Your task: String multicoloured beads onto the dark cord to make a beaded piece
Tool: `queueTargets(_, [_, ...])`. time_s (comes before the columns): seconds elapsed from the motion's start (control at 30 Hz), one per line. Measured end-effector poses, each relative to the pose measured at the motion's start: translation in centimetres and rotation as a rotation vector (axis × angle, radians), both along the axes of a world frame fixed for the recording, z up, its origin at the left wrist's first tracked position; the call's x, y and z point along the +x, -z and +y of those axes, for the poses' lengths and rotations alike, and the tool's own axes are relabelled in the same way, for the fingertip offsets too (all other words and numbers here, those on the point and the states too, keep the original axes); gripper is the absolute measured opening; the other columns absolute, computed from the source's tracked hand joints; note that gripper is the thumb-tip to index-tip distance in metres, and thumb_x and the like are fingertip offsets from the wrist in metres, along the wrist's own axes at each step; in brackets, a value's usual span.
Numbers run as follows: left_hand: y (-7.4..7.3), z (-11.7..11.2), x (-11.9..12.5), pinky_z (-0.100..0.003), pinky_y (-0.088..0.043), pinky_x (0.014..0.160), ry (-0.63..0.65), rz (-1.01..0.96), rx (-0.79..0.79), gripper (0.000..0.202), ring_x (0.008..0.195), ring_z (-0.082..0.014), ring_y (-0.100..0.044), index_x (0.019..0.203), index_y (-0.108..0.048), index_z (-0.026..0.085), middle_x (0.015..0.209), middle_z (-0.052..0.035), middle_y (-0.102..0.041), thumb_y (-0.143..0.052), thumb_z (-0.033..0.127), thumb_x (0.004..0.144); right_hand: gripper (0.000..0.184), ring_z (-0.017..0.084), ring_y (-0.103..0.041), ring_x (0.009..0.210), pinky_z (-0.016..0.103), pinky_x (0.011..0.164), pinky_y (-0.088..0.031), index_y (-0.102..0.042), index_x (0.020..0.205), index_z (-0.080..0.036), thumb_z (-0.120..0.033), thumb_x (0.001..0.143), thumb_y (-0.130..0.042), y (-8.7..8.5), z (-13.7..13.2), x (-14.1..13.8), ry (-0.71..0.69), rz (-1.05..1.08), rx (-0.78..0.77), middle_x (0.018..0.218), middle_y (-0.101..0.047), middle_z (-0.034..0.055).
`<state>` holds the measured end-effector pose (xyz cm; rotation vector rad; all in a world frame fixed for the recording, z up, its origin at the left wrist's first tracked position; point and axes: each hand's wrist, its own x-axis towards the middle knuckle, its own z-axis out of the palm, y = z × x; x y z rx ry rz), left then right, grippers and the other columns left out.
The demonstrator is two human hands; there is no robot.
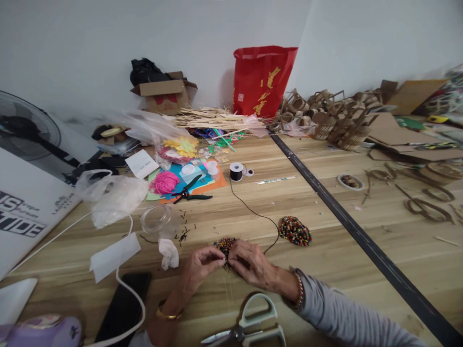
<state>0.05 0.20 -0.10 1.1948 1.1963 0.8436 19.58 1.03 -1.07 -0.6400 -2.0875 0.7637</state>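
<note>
My left hand [204, 264] is closed in a pinch, its fingertips meeting those of my right hand; whatever is between them is too small to make out. My right hand [253, 264] is closed too, fingers curled. A thin black cord [255, 212] runs from a spool [236, 174] in a loop and goes in at the back of my right hand. Just behind and under the fingertips lies a pile of multicoloured beads [224, 245], partly hidden by both hands. A second coil of beads [294, 231] rests to the right.
Large scissors [249, 325] lie open in front of me. Black-handled cutters [190, 193], pink yarn [164, 182] and a clear jar [159, 219] stand left. A phone [125, 306] and white cable [126, 284] are lower left. Beyond stand a red bag [264, 79] and woven baskets [340, 127].
</note>
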Motion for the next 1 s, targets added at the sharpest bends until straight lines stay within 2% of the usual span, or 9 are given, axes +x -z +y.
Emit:
queueTargets(0.43, [-0.05,-0.05,-0.01,-0.023,-0.045,0.059,-0.006,-0.019,0.0,0.012,0.058,-0.0134,-0.059,0.063,-0.068,0.015,0.06,-0.0007,-0.068,-0.077,0.023,0.059,0.01,0.016,-0.053,0.072,0.026,0.063,-0.043,-0.055,0.087,-0.017,-0.017,0.093,-0.048,0.19,0.01,0.05,-0.019,-0.015,0.005,0.079,-0.059,0.0059])
queueTargets(0.67, [0.29,0.01,-0.03,-0.025,-0.046,0.06,0.02,0.003,0.031,0.017,0.058,-0.0151,-0.059,0.06,-0.066,0.016,0.059,-0.0012,-0.068,-0.077,0.029,0.06,0.008,0.016,-0.055,0.075,0.027,0.066,-0.045,-0.055,0.089,-0.017,-0.019,0.095,-0.049,0.66,0.0,-0.01,-0.02,-0.012,0.016,0.081,-0.061,0.0062])
queueTargets(0.83, [-0.33,-0.08,-0.05,-0.027,-0.047,0.06,0.029,0.058,0.016,0.012,0.061,-0.0177,-0.059,0.062,-0.068,0.017,0.061,-0.0015,-0.068,-0.072,0.028,0.064,0.004,0.016,-0.055,0.072,0.027,0.064,-0.044,-0.055,0.092,-0.018,-0.02,0.094,-0.052,0.63,-0.05,0.0,-0.003,-0.002,0.008,0.079,-0.061,0.0051])
queueTargets(1.0, [-0.59,-0.18,0.01,-0.026,-0.046,0.06,0.047,0.068,0.067,0.012,0.061,-0.0183,-0.058,0.063,-0.069,0.016,0.061,-0.0015,-0.067,-0.068,0.028,0.068,0.005,0.016,-0.055,0.072,0.027,0.064,-0.044,-0.054,0.093,-0.018,-0.021,0.091,-0.057,0.36,-0.13,0.02,0.005,-0.006,0.013,0.079,-0.06,0.0047])
